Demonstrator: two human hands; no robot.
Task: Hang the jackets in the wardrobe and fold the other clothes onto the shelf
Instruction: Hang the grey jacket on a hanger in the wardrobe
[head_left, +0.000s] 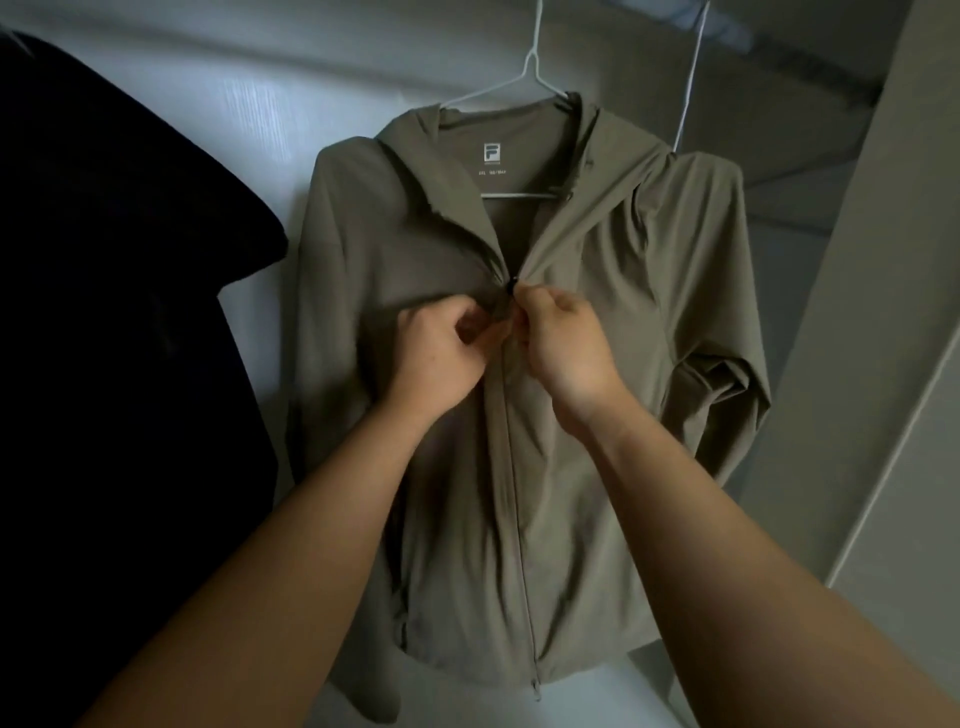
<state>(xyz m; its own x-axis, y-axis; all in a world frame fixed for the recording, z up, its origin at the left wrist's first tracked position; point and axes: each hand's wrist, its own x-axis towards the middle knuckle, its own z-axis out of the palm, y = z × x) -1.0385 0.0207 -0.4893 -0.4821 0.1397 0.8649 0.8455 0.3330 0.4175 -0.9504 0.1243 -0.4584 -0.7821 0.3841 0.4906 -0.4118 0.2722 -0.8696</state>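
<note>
An olive-green hooded jacket (597, 415) hangs on a white wire hanger (524, 78) inside the wardrobe, facing me. Its zip is closed from the hem up to chest height and open above that. My left hand (441, 353) pinches the jacket's left front panel just beside the zip. My right hand (561, 338) pinches the zip pull (511, 288) at chest height. A second white hanger (691, 78) hangs behind the jacket's right shoulder.
A dark garment (114, 312) hangs at the left, close to the jacket's sleeve. The pale wardrobe back wall (208, 104) is behind both. A wardrobe side panel (883, 338) rises at the right. A pale shelf surface (649, 696) shows below the jacket's hem.
</note>
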